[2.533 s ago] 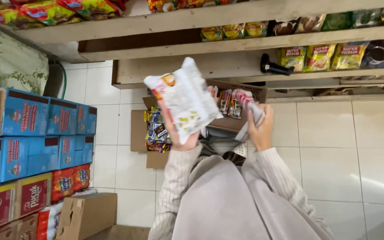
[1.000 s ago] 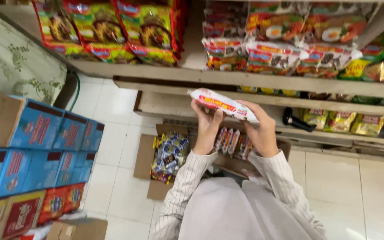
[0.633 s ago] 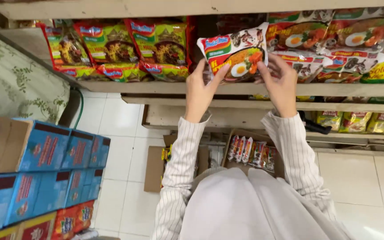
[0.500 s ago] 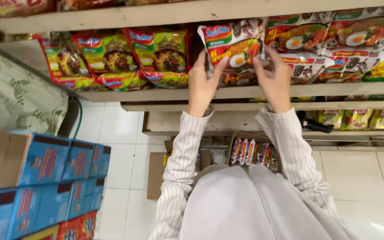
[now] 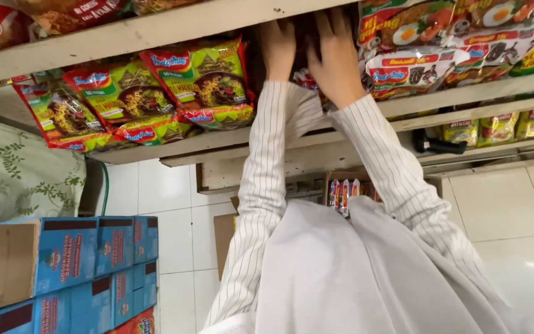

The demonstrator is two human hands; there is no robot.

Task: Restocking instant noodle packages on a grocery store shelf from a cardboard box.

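Observation:
My left hand (image 5: 277,46) and my right hand (image 5: 336,59) both reach up into a dark gap on a wooden shelf (image 5: 465,94). Between my wrists a red-and-white noodle packet (image 5: 307,79) shows only a corner; the rest is hidden under my hands and in the gap. Both hands lie against it, the right with fingers spread over it. Green noodle packets (image 5: 202,80) lie left of the gap. White and red noodle packets (image 5: 415,69) are stacked to its right. My striped sleeves run down from the shelf.
An upper shelf board (image 5: 156,28) crosses the top. A lower shelf holds yellow-green packets (image 5: 495,127) and a black object (image 5: 434,145). Stacked blue cartons (image 5: 94,247) stand at left, under a leaf-patterned cloth (image 5: 20,173). A cardboard box with packets (image 5: 344,193) sits on the tiled floor.
My hands lifted the noodle packet from waist height to the shelf and pushed it into the gap between the stacks; most of it is now out of sight.

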